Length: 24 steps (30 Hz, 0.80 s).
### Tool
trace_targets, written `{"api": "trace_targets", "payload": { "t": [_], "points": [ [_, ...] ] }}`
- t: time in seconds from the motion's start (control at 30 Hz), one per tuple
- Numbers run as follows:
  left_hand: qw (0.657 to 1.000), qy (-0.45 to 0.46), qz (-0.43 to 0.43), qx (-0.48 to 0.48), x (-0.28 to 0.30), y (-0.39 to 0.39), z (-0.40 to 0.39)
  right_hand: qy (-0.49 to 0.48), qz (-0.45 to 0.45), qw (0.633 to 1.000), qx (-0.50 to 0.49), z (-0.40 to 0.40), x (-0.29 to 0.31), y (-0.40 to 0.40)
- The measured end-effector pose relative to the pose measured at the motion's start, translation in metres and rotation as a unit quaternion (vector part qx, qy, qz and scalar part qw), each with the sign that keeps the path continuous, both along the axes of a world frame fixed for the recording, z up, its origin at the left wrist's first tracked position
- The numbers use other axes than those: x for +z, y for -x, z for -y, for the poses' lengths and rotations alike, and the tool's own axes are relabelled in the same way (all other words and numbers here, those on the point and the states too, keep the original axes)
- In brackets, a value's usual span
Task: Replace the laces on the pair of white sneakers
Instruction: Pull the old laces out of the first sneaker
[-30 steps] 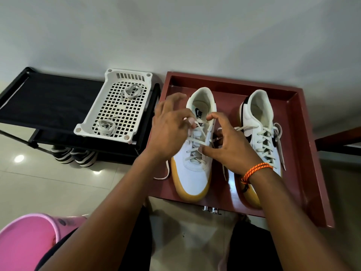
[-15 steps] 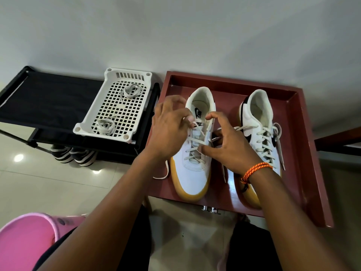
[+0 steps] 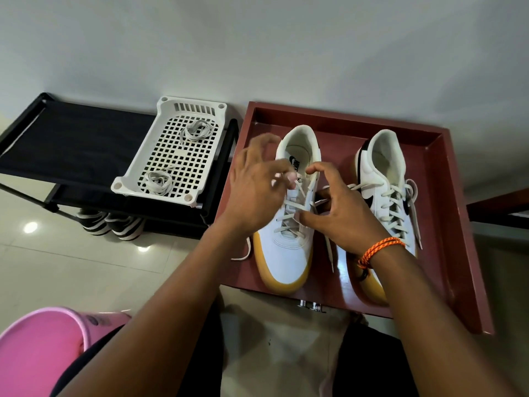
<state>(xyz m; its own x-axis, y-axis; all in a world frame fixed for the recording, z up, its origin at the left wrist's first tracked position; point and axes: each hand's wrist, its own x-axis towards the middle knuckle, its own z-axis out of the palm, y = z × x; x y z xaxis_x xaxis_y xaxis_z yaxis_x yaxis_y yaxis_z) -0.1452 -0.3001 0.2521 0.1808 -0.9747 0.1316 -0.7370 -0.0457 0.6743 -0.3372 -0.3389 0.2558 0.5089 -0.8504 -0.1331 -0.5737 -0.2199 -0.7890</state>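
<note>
- In the red tray [image 3: 446, 196], the left hand [image 3: 254, 190] pinches the lace [image 3: 300, 190] on the left sneaker [image 3: 286, 253].
- The right hand [image 3: 340, 213], fingers curled, steadies it.
- Pulling gently should keep the lace flat.

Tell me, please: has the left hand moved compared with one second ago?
Yes, slightly. The left hand, blurred, has lifted its fingers toward the far rim of the red tray, while pinching the lace of the left sneaker.

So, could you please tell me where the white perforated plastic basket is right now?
The white perforated plastic basket sits left of centre on the black fabric shoe rack, beside the dark red wooden tray.
</note>
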Motion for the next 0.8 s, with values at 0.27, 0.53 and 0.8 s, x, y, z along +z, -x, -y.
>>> {"api": "trace_targets", "payload": {
  "t": [0.27, 0.53, 0.8],
  "points": [
    [0.995, -0.03, 0.065, -0.063, 0.001, 0.004, -0.007, 0.012, -0.012, 1.0, -0.005, -0.002, 0.001, 0.001],
    [0.999, -0.001, -0.042, 0.017, 0.0, -0.003, 0.001, 0.001, -0.006, 1.0, 0.001, -0.002, 0.002, 0.0],
    [0.994, -0.039, 0.059, -0.088, 0.0, 0.005, -0.007, 0.01, -0.003, 1.0, 0.0, -0.001, 0.0, 0.0]
  ]
}}
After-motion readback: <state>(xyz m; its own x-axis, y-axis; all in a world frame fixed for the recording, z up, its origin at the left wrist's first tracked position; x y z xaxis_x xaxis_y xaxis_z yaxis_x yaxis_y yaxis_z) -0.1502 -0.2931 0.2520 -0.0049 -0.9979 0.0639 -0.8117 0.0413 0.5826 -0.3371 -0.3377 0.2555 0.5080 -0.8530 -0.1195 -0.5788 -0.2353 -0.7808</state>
